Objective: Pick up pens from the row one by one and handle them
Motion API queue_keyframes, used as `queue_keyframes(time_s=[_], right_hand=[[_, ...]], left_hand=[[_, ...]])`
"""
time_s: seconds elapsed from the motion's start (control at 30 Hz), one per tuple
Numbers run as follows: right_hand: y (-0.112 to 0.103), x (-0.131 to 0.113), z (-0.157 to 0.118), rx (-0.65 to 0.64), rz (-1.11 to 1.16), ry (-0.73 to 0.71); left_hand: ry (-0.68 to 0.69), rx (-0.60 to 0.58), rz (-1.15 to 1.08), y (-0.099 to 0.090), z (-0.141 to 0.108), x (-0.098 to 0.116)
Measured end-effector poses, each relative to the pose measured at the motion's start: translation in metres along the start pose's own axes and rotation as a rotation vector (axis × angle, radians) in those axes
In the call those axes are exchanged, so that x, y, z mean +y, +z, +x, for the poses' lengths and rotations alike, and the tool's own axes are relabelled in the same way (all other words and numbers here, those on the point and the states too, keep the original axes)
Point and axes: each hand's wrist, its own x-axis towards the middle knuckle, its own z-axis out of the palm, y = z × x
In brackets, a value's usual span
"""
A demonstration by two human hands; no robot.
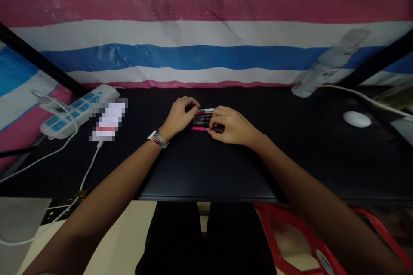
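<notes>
Several pens [202,118] lie side by side on the black desk [200,167], pointing left to right. The nearest one is a pink pen [200,128] with a dark end. My right hand [230,125] pinches this pink pen between thumb and fingers and covers the right ends of the others. At the left ends of the pens rests my left hand [181,114], its thumb and forefinger curved with a gap between them. A colourful woven band with a white piece is on my left wrist.
A white power strip [80,109] with cables and a blurred-out phone [109,120] are at the left. On the right are a clear bottle [314,75], a white mouse [356,119] and a white cable. Striped sheeting hangs behind; a red stool [274,236] stands below.
</notes>
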Motion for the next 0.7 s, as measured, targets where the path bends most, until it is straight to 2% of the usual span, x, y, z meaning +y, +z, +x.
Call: queue_keyframes(time_s=[0.17, 0.37, 0.57, 0.7], right_hand=[[-0.005, 0.0, 0.0, 0.07, 0.047, 0.082], [-0.006, 0.008, 0.0, 0.247, 0.173, 0.223], [-0.001, 0.021, 0.002, 0.395, 0.329, 0.372], [-0.003, 0.03, 0.003, 0.442, 0.515, 0.472]], left_hand=[[0.067, 0.019, -0.123, -0.007, -0.001, 0.013], [0.135, 0.005, -0.169, -0.008, -0.004, 0.025], [0.135, 0.057, -0.198, -0.002, -0.003, 0.023], [0.11, 0.108, -0.198, -0.001, -0.001, 0.02]])
